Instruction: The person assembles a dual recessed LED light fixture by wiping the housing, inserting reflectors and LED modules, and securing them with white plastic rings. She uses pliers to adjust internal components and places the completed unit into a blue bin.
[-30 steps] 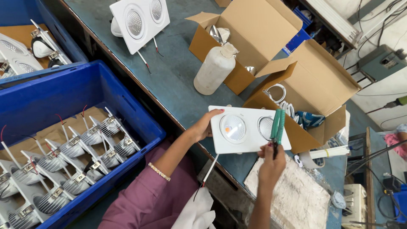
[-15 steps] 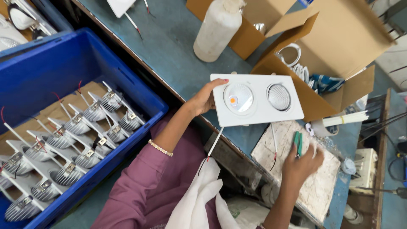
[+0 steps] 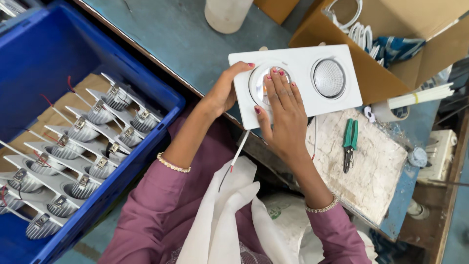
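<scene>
Head | brown carton (image 3: 391,29) behind white twin-lamp panel (image 3: 295,80) | hands on panel

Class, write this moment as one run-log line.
left hand: grips twin downlight panel edge | right hand: fingers on left lamp | green pliers: lying on slab

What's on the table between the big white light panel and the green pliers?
In the head view, only a thin wire hanging from the white light panel crosses that stretch, over the worn white board where the green pliers lie.

1 twin-lamp white fixture (image 3: 295,83), 1 green pliers (image 3: 349,144), 2 hands — 1 blue crate (image 3: 146,88)
</scene>
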